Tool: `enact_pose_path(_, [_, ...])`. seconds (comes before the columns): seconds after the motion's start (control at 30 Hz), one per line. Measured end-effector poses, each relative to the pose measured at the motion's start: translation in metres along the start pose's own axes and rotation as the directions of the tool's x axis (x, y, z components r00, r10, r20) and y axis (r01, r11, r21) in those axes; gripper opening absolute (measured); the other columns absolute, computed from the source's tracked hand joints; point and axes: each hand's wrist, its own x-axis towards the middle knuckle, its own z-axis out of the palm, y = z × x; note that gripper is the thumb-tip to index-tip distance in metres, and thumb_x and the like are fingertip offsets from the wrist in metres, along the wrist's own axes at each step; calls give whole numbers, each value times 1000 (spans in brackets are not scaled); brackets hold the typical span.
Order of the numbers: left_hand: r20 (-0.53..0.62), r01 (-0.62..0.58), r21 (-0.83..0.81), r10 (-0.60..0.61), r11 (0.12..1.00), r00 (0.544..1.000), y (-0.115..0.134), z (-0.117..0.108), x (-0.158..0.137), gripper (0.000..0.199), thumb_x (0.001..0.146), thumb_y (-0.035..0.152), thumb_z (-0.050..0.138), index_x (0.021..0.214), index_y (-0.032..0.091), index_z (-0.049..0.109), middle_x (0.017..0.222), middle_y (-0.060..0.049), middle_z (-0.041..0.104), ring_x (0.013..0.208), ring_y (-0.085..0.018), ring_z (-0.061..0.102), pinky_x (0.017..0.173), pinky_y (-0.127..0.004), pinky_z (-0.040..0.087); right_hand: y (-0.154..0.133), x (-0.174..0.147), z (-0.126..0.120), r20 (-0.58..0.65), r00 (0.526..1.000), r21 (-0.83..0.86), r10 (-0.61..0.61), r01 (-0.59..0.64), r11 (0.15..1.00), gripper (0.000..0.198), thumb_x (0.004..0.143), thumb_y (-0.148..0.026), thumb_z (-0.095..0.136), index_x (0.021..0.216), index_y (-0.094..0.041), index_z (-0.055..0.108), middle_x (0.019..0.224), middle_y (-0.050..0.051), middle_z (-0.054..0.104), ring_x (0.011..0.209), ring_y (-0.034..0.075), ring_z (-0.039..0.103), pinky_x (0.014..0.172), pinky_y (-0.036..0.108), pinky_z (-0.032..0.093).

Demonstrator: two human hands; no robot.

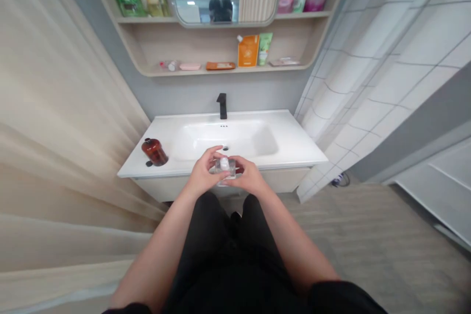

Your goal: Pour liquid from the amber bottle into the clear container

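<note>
A small clear, squarish bottle (231,169) with a white cap (224,163) is held in front of the washbasin, at its front edge. My left hand (204,172) grips it from the left, with the thumb on its near side. From the right, my right hand (249,175) is closed round the other side, its fingers partly hidden behind the bottle. On the counter to the left is a brown bottle (156,152) without a cap, and a small black cap (149,163) lies beside it.
Behind the white basin (257,140) rises a black faucet (222,106). Above, a shelf (176,73) bears an orange pouch (248,50), a green tube (265,48) and small items. Beige curtain (73,132) hangs left, white checked curtain (368,83) right.
</note>
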Motion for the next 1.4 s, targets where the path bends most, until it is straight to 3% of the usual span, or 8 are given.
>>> enact_pose_path(0.17, [32,91,-23,-90,996,995,3,3,-2,74,82,43,94,148,23,68,114,-11,84,131,-34,74,115,-52,57,2,1,-4,40,999,38,22,-24,999,85,60,-51,106,135,-24,75,122,5,80,102,26,75,91,38,61])
enact_pose_path(0.43, [242,202,-28,-190,979,951,-6,-5,-8,64,83,51,94,136,18,80,131,-17,82,125,-38,77,115,-57,59,17,2,-16,332,942,226,57,-138,964,85,56,-46,108,131,-22,77,117,6,81,104,28,76,96,40,62])
enact_pose_path(0.53, [254,126,39,-132,991,958,-19,-16,-3,76,84,51,93,151,22,70,143,-17,77,137,-35,72,123,-55,52,31,3,-16,236,970,144,52,-88,986,86,54,-49,108,130,-23,76,120,7,80,104,27,76,98,41,61])
enact_pose_path(0.63, [135,53,299,-97,953,986,-41,-44,9,82,88,52,87,160,24,60,154,-16,70,147,-33,64,130,-54,44,50,7,-27,-61,997,-53,49,-52,997,85,58,-55,105,131,-23,75,123,8,79,107,28,75,104,44,59])
enact_pose_path(0.77, [-111,223,744,-213,630,971,-73,-88,28,73,97,47,73,163,21,54,146,-15,75,136,-33,70,122,-48,49,82,19,-78,-452,891,-239,46,-171,956,88,62,-64,98,133,-21,71,124,13,79,113,34,74,106,49,59])
enact_pose_path(0.9, [-148,290,888,-375,358,915,-95,-109,42,71,103,48,63,166,18,49,146,-15,75,136,-34,69,114,-42,51,107,36,-159,-706,700,-311,110,-445,840,81,66,-61,92,130,-19,67,107,13,80,100,34,75,94,47,61])
enact_pose_path(1.03, [-166,303,915,-438,266,883,-107,-108,47,63,107,55,51,161,22,58,142,-13,78,133,-34,71,109,-43,54,120,47,-222,-837,543,-355,64,-628,692,76,63,-55,93,123,-19,63,114,18,78,109,38,73,98,49,57])
enact_pose_path(1.4, [-188,306,933,-471,187,862,-106,-106,50,52,106,60,45,130,30,81,131,-9,83,123,-37,75,99,-44,57,153,95,-267,-888,452,-312,84,-726,612,81,75,-49,93,137,-15,54,125,26,74,111,33,72,94,42,52])
